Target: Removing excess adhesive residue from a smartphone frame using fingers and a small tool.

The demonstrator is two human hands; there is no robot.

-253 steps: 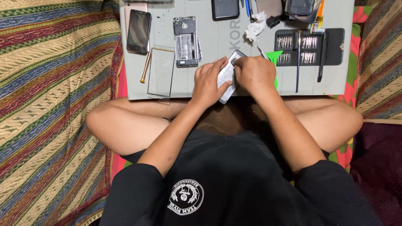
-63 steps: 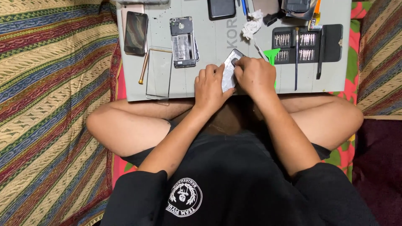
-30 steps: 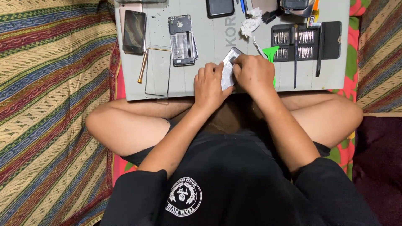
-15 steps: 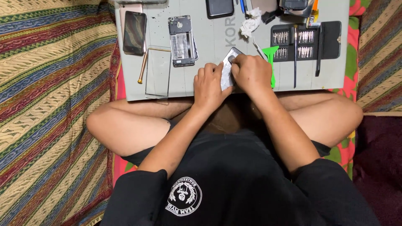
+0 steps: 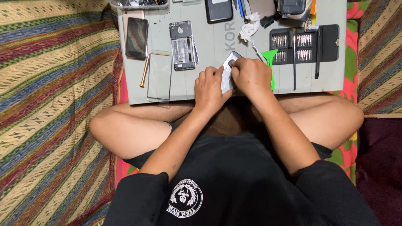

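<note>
I sit cross-legged with a grey work mat (image 5: 209,90) in front of my knees. Both hands meet at its near edge on a silvery phone part (image 5: 227,75). My left hand (image 5: 209,86) grips the part from the left side. My right hand (image 5: 250,77) presses on it from the right, fingertips at its upper end; whether they pinch a small tool is hidden. A green plastic pry tool (image 5: 271,58) lies just right of my right hand.
On the mat lie a dark phone (image 5: 136,37), an opened phone body (image 5: 182,45), a glass panel (image 5: 160,75), a thin brown stick (image 5: 145,70), a black screwdriver-bit case (image 5: 303,46) and a crumpled white wipe (image 5: 250,28). Striped cloth lies all around.
My hands have stayed on the silvery part at the mat's near edge, with only small shifts of the fingers. The view has drifted slightly.
</note>
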